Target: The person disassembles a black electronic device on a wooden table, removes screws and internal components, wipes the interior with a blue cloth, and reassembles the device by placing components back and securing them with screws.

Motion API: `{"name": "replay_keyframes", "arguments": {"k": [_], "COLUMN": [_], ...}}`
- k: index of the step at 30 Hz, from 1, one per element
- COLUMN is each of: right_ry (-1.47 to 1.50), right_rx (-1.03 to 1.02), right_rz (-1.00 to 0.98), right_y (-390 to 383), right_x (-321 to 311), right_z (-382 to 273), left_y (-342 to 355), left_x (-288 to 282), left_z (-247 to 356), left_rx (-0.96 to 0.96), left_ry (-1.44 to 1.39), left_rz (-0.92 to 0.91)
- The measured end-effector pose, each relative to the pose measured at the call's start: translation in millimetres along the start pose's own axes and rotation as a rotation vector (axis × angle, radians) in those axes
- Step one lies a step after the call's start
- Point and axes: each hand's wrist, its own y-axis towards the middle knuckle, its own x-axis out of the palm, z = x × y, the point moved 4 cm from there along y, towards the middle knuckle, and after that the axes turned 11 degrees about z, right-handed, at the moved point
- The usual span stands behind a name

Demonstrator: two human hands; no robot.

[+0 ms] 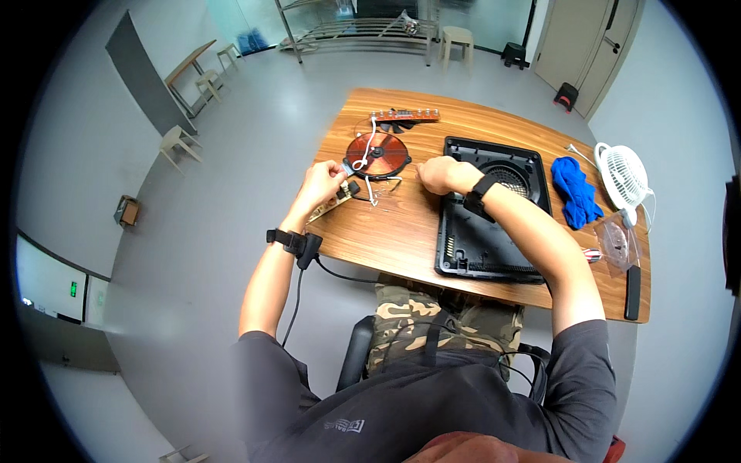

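My left hand [323, 184] is closed in a pinch at the left edge of a round copper coil [395, 157]. A small pale piece shows at its fingertips, too small to name, beside a looped white cable [370, 147]. Under that hand, a narrow circuit board [333, 205] with a dark component lies at the table's left edge. My right hand [438, 175] is curled closed between the coil and a black plastic housing [486, 239] with a round grille. Its fingertips are mostly hidden, so what they hold, if anything, cannot be seen.
Behind the coil, a strip circuit board [417, 115] lies over black fan blades [397, 126]. On the right of the wooden table [386, 239] are a blue cloth [573, 193], a white fan [624, 177], a clear plastic bag [617, 241] and a black bar [633, 293]. A black cable [340, 275] hangs near my left wrist.
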Motion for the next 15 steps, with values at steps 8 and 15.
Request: {"name": "replay_keyframes", "arguments": {"k": [8,15], "right_ry": [0.007,0.072], "right_rx": [0.081,0.087], "right_rz": [-0.095,0.032], "right_y": [31,38], "right_x": [47,53], "right_z": [8,12], "left_y": [-2,7], "left_x": [-22,-27], "left_z": [-30,-58], "left_rx": [0.025,0.021], "left_ry": [0.086,0.08], "left_rz": [0.024,0.01]}}
